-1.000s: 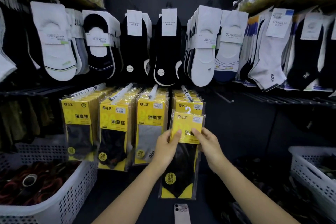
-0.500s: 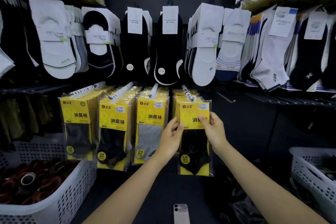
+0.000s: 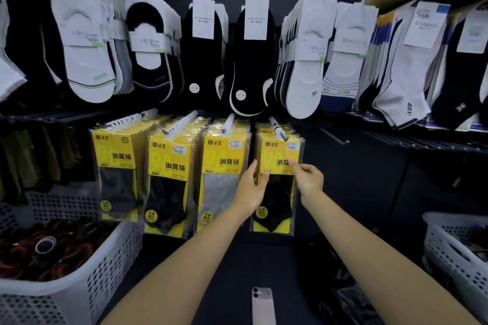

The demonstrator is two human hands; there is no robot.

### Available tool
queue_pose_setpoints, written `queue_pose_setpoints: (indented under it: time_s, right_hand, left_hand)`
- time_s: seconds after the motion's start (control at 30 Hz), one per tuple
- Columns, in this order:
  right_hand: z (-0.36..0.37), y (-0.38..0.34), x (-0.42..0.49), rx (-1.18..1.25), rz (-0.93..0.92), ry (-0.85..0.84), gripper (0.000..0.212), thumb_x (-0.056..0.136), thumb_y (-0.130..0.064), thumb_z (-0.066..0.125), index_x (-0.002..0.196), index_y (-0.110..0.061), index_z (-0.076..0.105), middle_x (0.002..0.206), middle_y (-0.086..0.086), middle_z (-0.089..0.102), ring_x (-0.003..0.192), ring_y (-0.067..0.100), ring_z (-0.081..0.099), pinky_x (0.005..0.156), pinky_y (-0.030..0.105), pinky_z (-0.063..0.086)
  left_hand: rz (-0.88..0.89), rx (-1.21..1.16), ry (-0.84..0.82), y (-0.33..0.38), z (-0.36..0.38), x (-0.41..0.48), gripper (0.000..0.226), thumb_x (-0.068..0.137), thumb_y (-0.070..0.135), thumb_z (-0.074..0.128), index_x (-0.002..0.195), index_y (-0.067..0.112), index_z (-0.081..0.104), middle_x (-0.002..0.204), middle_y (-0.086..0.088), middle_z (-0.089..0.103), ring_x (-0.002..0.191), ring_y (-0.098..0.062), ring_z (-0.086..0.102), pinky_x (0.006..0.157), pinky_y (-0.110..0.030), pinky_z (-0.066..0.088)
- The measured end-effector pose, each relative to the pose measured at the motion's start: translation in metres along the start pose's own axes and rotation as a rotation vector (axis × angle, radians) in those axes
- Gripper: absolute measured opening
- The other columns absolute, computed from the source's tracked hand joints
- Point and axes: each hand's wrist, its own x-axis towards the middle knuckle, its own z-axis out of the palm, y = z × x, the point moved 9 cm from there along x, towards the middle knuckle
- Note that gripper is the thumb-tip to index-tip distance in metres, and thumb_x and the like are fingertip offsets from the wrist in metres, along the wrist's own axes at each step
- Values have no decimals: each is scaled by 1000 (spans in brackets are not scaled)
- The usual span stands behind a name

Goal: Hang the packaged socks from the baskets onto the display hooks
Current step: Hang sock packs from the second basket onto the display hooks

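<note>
Sock pack (image 3: pixel 276 152) on hook (image 3: pixel 277 130), pinched between left hand (image 3: pixel 253 187) and right hand (image 3: pixel 308 179).

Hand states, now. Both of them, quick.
Left hand: pinches the front black-sock pack by its left edge.
Right hand: a fingertip touches that pack's right side; whether it grips cannot be told.

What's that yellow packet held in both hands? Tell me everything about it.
The sock packet is a flat, glossy clear sleeve with a yellow card header printed in black, a white label top right, and a black sock below bearing a round yellow sticker. It hangs upright at the front of the rightmost yellow row, its top at the white hook. The left hand grips its left edge; the right hand pinches its right edge.
</note>
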Motion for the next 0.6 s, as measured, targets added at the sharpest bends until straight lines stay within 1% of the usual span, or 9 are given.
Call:
queue_pose_setpoints:
  time_s: [0.07, 0.13, 0.23, 0.27, 0.37, 0.43, 0.5, 0.53, 0.6]
  right_hand:
    - [-3, 2, -3, -7, -9, 25, 37, 81, -32, 74, 106, -8, 63, 95, 0, 64, 96, 19, 60, 83, 29, 47]
    - [-8, 7, -12, -11, -21, 20, 37, 83, -30, 73, 111, -11, 59, 102, -1, 62, 99, 17, 59, 86, 27, 47]
    - [-21, 27, -36, -45, -54, -23, 40, 85, -32, 71, 118, -17, 55, 111, -8, 56, 93, 5, 55, 73, 13, 41]
    - [-24, 39, -46, -50, -50, -50, 39, 85, -32, 70, 118, -18, 55, 111, -9, 56, 91, 3, 55, 71, 12, 42]
    - [-32, 104, -86, -91, 39, -158, 30, 87, -26, 69, 113, -16, 57, 109, -3, 59, 99, 12, 58, 90, 29, 50]
    - [-35, 166, -121, -172, 144, -242, 25, 87, -20, 69, 109, -12, 57, 107, 4, 61, 99, 18, 59, 91, 36, 49]
    - [-41, 236, -160, -277, 296, -317, 24, 87, -14, 69, 107, -7, 58, 101, 10, 62, 91, 21, 59, 81, 35, 49]
    - [-45, 270, -181, -321, 381, -358, 23, 86, -13, 69, 105, -6, 59, 94, 9, 62, 83, 19, 59, 72, 28, 49]
    - [-55, 327, -220, -457, 507, -440, 13, 86, -13, 70, 93, -8, 60, 77, 3, 58, 65, 10, 51, 53, 12, 40]
  left_hand:
    - [-21, 18, -11, -11, 0, -2, 61, 98, 36, 45, 150, 17, 20, 153, -2, 32, 136, -19, 37, 111, -36, 35]
    - [-40, 43, -22, -25, -3, -9, 61, 98, 38, 46, 150, 17, 22, 152, -2, 33, 136, -19, 37, 109, -34, 36]
    - [-63, 92, -70, -55, -7, -32, 58, 97, 38, 47, 148, 16, 28, 150, -2, 37, 135, -18, 38, 107, -29, 35]
    - [-79, 115, -83, -70, -10, -45, 57, 97, 38, 47, 147, 16, 31, 148, -1, 40, 134, -18, 39, 104, -25, 35]
    - [-180, 162, -102, -131, -21, -97, 53, 96, 38, 49, 143, 17, 38, 141, 1, 46, 130, -16, 43, 98, -21, 36]
    - [-311, 196, -124, -188, -29, -144, 52, 96, 39, 49, 142, 16, 40, 138, 2, 46, 127, -16, 46, 97, -22, 38]
    - [-450, 155, -78, -242, -41, -195, 46, 96, 33, 51, 136, 11, 46, 131, -4, 53, 117, -21, 54, 94, -28, 45]
    - [-506, 129, -29, -267, -48, -221, 40, 96, 29, 52, 130, 9, 51, 124, -5, 58, 110, -22, 57, 90, -28, 46]
    - [-606, 128, 62, -304, -62, -269, 24, 95, 23, 54, 116, 11, 59, 106, -2, 62, 103, -22, 60, 77, -18, 44]
